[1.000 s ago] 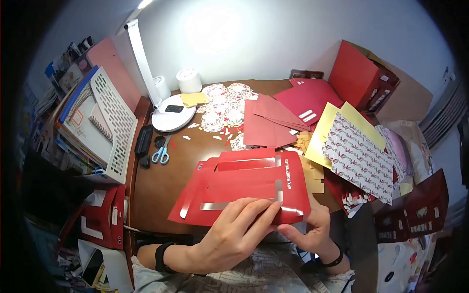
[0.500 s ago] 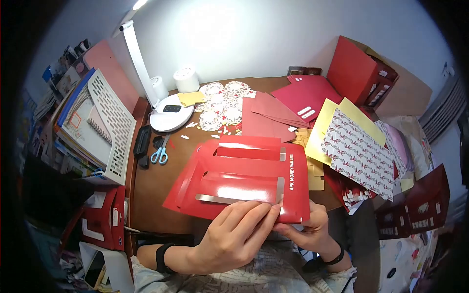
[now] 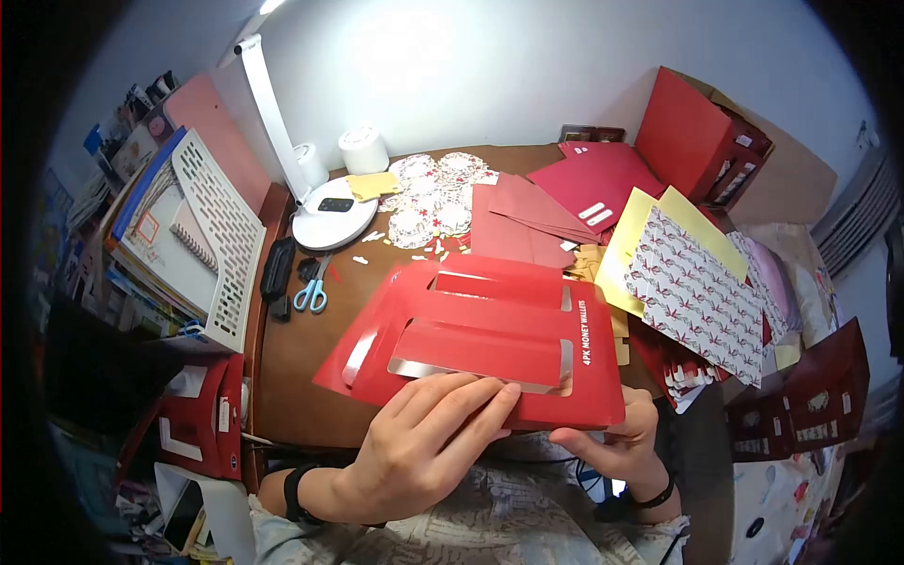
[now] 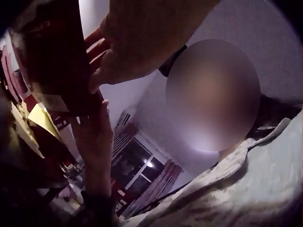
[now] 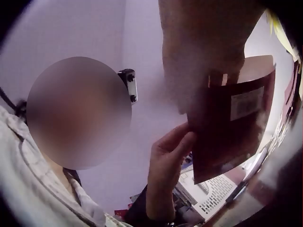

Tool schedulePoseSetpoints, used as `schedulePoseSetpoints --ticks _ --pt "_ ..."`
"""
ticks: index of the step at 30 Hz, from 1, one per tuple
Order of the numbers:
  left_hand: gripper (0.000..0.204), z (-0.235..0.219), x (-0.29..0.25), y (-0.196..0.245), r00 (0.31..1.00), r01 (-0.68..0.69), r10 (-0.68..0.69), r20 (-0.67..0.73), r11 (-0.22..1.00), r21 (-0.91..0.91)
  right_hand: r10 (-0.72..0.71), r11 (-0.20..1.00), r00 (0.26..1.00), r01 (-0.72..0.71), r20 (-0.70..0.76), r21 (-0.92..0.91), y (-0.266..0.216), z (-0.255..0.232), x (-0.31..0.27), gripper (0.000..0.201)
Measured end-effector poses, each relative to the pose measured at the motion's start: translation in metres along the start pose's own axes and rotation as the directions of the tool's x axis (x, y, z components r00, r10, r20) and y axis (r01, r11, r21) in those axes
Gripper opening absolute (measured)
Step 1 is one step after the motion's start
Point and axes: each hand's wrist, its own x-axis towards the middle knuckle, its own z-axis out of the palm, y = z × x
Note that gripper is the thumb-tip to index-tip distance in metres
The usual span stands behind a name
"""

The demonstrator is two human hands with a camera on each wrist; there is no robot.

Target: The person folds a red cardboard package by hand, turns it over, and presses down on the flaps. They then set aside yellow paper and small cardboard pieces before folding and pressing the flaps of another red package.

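One red packet (image 3: pixel 471 313), printed 4PK MONEY WALLETS, is held above the near edge of the surface (image 3: pixel 292 381), its windowed face toward the head camera, probably so that the cut-outs stay in sight. The left hand's (image 3: pixel 428 438) grip pinches the near edge: fingers lie across the front by the lower window, and the right wrist view shows the thumb against the back, likely to keep the light card from swinging. The right hand (image 3: pixel 623 438) is at the near right corner, thumb out below the edge, fingers hidden behind; I cannot tell whether its grip curls or merely props, though it seems placed to steady that end.

Beyond, patterned paper rounds (image 3: pixel 412 228) lie beside the lamp base (image 3: pixel 331 231), perhaps for the light. Scissors (image 3: pixel 311 298) lie nearer, seemingly within easy reach. Rightward, yellow sheets (image 3: pixel 617 256) lie partly under a patterned sheet (image 3: pixel 702 292), as if loosely piled to save room.
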Motion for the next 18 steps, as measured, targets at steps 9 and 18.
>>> schedulePoseSetpoints --ticks 9,18 --pt "0.047 0.005 -0.001 0.002 1.0 0.007 -0.007 -0.002 0.999 -0.054 0.14 0.971 0.987 -0.153 0.082 0.182 0.0 0.005 0.003 0.026" --pt "0.04 0.01 -0.004 0.004 1.0 0.003 -0.003 -0.013 1.0 -0.023 0.175 0.98 0.98 -0.183 0.096 0.08 0.001 0.005 0.0 0.027"
